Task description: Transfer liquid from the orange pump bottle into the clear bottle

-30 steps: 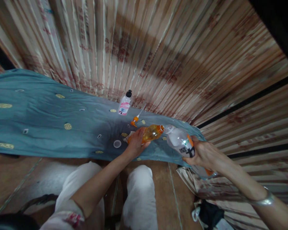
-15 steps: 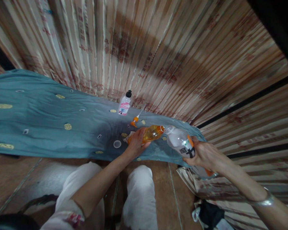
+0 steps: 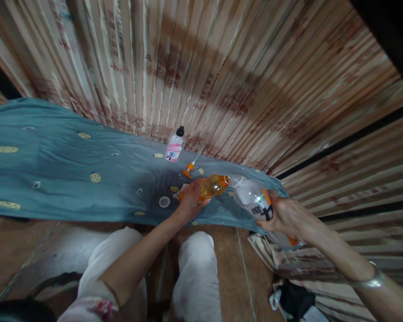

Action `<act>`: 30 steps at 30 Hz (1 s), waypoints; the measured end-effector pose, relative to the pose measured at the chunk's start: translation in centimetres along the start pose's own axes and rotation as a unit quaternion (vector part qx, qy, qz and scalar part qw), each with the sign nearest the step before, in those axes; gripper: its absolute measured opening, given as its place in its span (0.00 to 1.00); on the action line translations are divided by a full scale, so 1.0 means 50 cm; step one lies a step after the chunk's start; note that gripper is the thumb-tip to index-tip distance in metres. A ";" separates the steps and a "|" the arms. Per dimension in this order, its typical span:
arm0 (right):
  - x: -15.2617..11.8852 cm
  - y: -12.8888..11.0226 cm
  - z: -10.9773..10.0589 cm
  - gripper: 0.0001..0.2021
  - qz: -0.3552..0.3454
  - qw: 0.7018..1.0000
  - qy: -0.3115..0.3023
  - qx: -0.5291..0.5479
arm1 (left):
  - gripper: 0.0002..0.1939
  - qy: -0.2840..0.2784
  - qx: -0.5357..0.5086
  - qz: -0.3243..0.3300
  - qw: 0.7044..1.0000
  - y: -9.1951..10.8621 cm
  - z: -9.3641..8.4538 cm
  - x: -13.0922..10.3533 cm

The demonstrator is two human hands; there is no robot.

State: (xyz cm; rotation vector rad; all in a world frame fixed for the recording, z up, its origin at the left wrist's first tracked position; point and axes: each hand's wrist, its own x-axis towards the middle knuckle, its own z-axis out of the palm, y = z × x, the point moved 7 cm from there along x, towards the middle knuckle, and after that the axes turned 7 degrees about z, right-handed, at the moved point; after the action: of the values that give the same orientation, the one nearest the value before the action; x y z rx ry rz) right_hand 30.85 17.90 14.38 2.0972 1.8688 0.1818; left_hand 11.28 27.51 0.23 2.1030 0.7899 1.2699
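My left hand (image 3: 190, 199) is closed round an amber bottle (image 3: 212, 187), tilted with its uncapped orange neck to the right. My right hand (image 3: 285, 213) grips a large clear plastic bottle (image 3: 250, 197) with an orange, black and white label, tipped toward the left. The two mouths meet or nearly meet; whether they touch I cannot tell, nor can I make out liquid passing between them. Behind the amber bottle lies an orange pump top (image 3: 189, 170) with its thin tube. A small white cap (image 3: 164, 202) rests left of my left hand.
A clear bottle with a black cap and pink label (image 3: 174, 145) stands at the back of the blue cloth-covered surface (image 3: 63, 170). A pleated curtain (image 3: 188, 67) hangs right behind it. Dark cloth (image 3: 295, 299) lies on the floor at lower right.
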 end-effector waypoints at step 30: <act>-0.001 -0.003 -0.005 0.26 0.000 0.999 0.006 -0.034 | 0.30 -0.018 0.017 0.009 1.000 0.005 0.002 -0.002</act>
State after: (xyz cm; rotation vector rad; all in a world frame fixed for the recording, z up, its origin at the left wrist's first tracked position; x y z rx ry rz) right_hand 30.62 17.88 14.55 2.0545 1.8429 0.2544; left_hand 11.38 27.26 0.33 2.1573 0.7835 1.2332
